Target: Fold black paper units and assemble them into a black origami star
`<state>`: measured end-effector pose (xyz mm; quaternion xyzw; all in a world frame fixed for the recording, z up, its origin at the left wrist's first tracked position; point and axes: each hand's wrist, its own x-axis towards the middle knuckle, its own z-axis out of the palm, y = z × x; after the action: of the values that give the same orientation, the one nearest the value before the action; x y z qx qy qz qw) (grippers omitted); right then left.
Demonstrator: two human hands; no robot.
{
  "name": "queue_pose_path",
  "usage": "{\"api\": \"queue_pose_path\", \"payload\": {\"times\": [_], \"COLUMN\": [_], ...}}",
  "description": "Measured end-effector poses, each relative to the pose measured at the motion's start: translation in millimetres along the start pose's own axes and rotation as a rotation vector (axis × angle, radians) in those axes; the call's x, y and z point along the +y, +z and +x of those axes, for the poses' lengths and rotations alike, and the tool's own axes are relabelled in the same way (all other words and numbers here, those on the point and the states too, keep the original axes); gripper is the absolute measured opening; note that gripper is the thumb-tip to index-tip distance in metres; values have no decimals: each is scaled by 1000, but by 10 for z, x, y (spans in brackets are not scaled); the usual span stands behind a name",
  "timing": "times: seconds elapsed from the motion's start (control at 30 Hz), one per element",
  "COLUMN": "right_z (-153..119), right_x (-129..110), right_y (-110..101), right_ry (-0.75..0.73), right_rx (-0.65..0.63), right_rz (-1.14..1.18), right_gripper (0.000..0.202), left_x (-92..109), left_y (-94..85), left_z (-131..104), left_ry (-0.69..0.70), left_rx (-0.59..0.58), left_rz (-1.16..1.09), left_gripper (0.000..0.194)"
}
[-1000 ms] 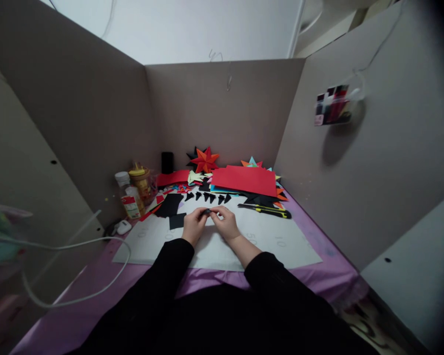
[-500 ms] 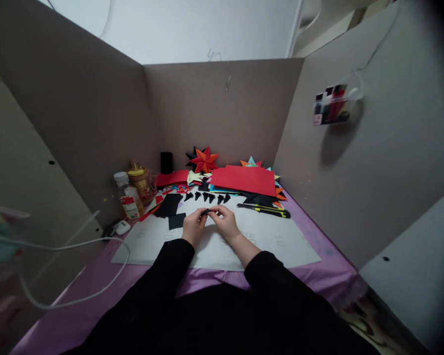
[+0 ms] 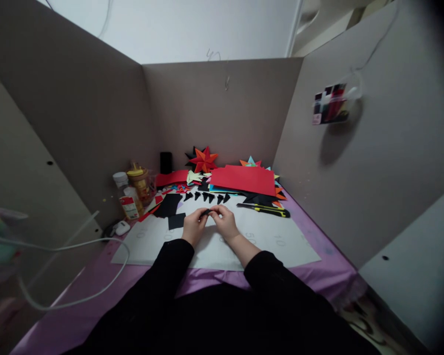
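Between the fingertips of both hands is a small piece of folded black paper (image 3: 206, 212), partly covered by the fingers. My left hand (image 3: 193, 226) pinches it from the left, and my right hand (image 3: 224, 222) pinches it from the right. Both hands are over a white sheet (image 3: 214, 254). Just beyond them lies a row of several small folded black paper pieces (image 3: 208, 197). A black paper square (image 3: 176, 221) rests left of my left hand, with a larger black sheet (image 3: 169, 205) behind it. To the right lies a yellow-and-black utility knife (image 3: 268, 210).
Red paper sheets (image 3: 244, 180) are stacked at the back, near a folded red-orange paper star (image 3: 204, 160). A bottle (image 3: 130, 197) and a yellow-lidded cup (image 3: 139, 182) stand at left. A white cable (image 3: 126, 256) loops over the purple tablecloth (image 3: 318, 278). Grey panels (image 3: 222, 108) enclose the table.
The hands keep their place, with only a slight shift of the black paper between the fingers. The whole view has moved very slightly.
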<state>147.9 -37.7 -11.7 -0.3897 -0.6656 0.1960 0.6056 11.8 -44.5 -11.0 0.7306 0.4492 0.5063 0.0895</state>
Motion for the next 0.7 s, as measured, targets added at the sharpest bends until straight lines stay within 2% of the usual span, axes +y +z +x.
{"api": "queue_pose_path", "payload": {"times": [0.17,0.47,0.7], "right_z": [5,8,17], "right_x": [39,-56,-61], "right_y": [3,9,6], "right_ry": [-14,-45,-58], "right_rx": [-5,12,1], "right_rz": [-1,4,14], "right_gripper": [9,6,6], "left_x": [-4,2,2], "left_y": [6,-15,-8], "left_z": [-1,-2,4], "left_ry": [15,27,31], "left_rx": [1,45,11], "left_rz": [-14,-20,14], "left_gripper": [16,18,19]}}
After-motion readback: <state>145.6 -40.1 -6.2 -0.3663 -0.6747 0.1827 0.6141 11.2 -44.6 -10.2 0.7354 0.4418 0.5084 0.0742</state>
